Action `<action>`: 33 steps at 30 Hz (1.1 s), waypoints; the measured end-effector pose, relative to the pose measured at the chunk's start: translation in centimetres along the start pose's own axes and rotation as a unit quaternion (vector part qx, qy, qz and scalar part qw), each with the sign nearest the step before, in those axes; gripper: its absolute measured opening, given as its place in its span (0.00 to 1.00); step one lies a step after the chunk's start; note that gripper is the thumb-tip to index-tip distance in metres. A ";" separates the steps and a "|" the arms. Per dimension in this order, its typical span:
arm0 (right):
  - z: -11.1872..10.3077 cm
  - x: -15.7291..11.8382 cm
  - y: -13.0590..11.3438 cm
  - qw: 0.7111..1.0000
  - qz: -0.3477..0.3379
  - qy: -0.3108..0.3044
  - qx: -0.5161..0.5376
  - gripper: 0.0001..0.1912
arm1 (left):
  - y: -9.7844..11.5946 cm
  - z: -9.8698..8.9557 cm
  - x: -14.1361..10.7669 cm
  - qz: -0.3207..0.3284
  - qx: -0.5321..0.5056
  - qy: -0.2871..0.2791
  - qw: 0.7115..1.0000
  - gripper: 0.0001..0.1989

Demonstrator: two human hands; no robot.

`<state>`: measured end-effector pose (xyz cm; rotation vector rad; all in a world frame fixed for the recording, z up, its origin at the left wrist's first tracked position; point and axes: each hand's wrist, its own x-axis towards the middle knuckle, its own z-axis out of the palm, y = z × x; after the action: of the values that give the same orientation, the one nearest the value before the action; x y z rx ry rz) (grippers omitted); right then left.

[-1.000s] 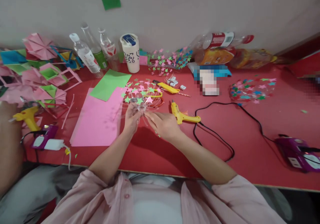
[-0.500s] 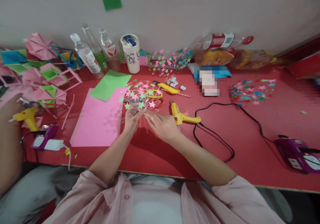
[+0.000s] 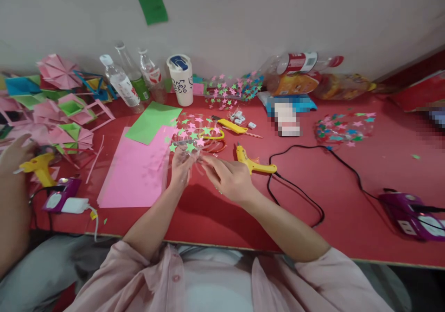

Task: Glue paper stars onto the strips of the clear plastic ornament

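My left hand [image 3: 181, 166] is closed around the near end of a clear plastic piece [image 3: 190, 133] covered with pink and green star stickers. My right hand [image 3: 229, 176] reaches in from the right, its fingers pressed together at the near edge of the same piece; the exact grip is partly hidden. Behind the plastic lie scissors with yellow and orange handles [image 3: 219, 136], partly covered. A yellow glue gun [image 3: 256, 165] rests on the red table just right of my right hand. Pink paper sheets [image 3: 130, 177] and a green sheet [image 3: 155, 122] lie to the left.
Bottles [image 3: 121, 87] and a white tumbler [image 3: 182, 85] stand along the wall. Another star-covered plastic piece [image 3: 344, 129] lies right, near a black cord and a purple power strip [image 3: 410, 214]. At left are paper lanterns [image 3: 59, 71], a second glue gun [image 3: 40, 167] and another person's hand [image 3: 15, 156].
My hands and the star-covered plastic have shifted slightly, the piece tipping a little to the left. My right fingers still meet its near edge. The view has tilted up slightly.
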<state>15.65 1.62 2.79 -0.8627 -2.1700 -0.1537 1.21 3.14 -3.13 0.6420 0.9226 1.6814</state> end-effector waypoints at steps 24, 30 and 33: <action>-0.8 0.3 0.3 1.000 0.005 -0.021 0.017 0.04 | 0.1 -0.2 0.0 -0.005 0.002 -0.019 1.000 0.20; 0.4 -0.4 0.8 0.996 -0.013 -0.084 -0.028 0.11 | -0.4 -0.3 0.0 -0.018 0.012 0.004 1.000 0.20; 0.5 -0.6 1.0 0.996 -0.039 -0.069 -0.045 0.13 | -0.4 -0.1 -0.1 -0.020 0.025 0.009 0.999 0.22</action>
<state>16.27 2.24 1.87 -0.8624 -2.3429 -0.2371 1.40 3.09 -3.50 0.6393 0.9862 1.6359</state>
